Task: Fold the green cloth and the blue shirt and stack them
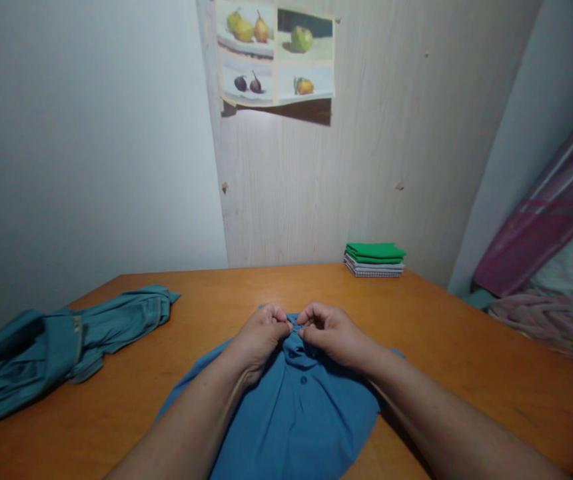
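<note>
A blue buttoned shirt (286,420) lies spread over the near middle of the table, its far end gathered up between my hands. My left hand (264,337) pinches the cloth from the left side, thumb against fingers. From the right, my right hand (334,333) also pinches the fabric, its thumb and index fingertips close to the left ones. Dark buttons run down the front below my fingers, one of them plainly seen on the cloth. What exactly sits between the fingertips is partly hidden.
A crumpled teal garment with a zipper (61,340) lies on the left of the wooden table (226,287). Folded cloths (375,259), green on top, are stacked at the back right. A fruit picture sheet (275,57) hangs on the wall. Pink fabric (541,207) hangs at the right.
</note>
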`<state>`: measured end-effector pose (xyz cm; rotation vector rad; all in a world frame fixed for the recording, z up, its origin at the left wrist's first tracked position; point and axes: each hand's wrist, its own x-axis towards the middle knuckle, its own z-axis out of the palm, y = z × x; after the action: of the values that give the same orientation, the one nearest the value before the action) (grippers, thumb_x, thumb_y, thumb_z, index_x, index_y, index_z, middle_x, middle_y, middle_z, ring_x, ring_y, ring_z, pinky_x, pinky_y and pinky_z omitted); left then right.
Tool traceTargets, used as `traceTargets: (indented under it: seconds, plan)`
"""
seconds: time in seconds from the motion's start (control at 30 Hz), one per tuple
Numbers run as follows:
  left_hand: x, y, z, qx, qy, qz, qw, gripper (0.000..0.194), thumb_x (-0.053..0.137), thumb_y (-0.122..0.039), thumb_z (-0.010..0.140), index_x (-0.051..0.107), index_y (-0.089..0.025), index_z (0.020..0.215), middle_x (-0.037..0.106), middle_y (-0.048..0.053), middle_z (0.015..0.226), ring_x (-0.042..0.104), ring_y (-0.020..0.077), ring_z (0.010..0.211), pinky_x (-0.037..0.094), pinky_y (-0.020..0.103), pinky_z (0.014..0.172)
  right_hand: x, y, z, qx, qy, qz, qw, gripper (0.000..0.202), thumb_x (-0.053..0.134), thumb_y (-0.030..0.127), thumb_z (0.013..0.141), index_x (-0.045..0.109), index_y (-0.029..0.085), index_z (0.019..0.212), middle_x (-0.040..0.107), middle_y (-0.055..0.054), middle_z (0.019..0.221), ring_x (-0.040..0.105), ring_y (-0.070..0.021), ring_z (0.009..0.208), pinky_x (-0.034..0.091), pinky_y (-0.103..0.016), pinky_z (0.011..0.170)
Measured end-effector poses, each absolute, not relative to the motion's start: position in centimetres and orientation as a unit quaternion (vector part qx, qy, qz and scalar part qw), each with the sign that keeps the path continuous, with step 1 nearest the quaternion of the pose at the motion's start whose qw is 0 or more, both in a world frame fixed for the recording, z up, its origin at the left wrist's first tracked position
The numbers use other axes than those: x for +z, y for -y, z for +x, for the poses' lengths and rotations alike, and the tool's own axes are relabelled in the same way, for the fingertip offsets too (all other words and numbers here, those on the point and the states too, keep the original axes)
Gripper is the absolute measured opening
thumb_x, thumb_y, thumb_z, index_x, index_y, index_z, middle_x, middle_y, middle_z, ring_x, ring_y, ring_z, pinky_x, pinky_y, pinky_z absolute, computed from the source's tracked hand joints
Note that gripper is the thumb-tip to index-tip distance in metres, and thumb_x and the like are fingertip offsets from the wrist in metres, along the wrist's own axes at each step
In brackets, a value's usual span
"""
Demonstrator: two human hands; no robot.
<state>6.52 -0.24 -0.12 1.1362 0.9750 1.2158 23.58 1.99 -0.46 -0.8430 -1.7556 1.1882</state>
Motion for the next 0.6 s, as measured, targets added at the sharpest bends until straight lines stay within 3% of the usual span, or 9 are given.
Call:
traceTargets:
  seconds: [0.3,0.6]
  plan:
    - [0.24,0.30,6.50,0.519,-0.394,0.470,0.596,0.030,0.072,-0.014,0.064,0.048,-0.021,0.081,0.055,-0.006,0.065,0.051,0.0095,0.057,0.034,0.022,0.055,-1.18,-1.89,23.27,0.338,0.753,-0.340,0.451,0.012,0.064,0.023,0.080,0.064,0.020,0.091,0.060,0.002,0.076,0.052,-0.0126,0.067,0.040,-0.025,0.061]
    - [-0.19,0.13,6.46,0.516,-0.398,0.467,0.598,0.030,0.071,-0.013,0.065,0.048,-0.021,0.083,0.056,-0.006,0.066,0.052,0.0094,0.059,0.036,0.022,0.056,-0.69,-1.67,23.30,0.346,0.761,-0.333,0.436,0.016,0.063,0.016,0.075,0.063,0.020,0.090,0.061,0.001,0.077,0.052,-0.0126,0.068,0.040,-0.025,0.062]
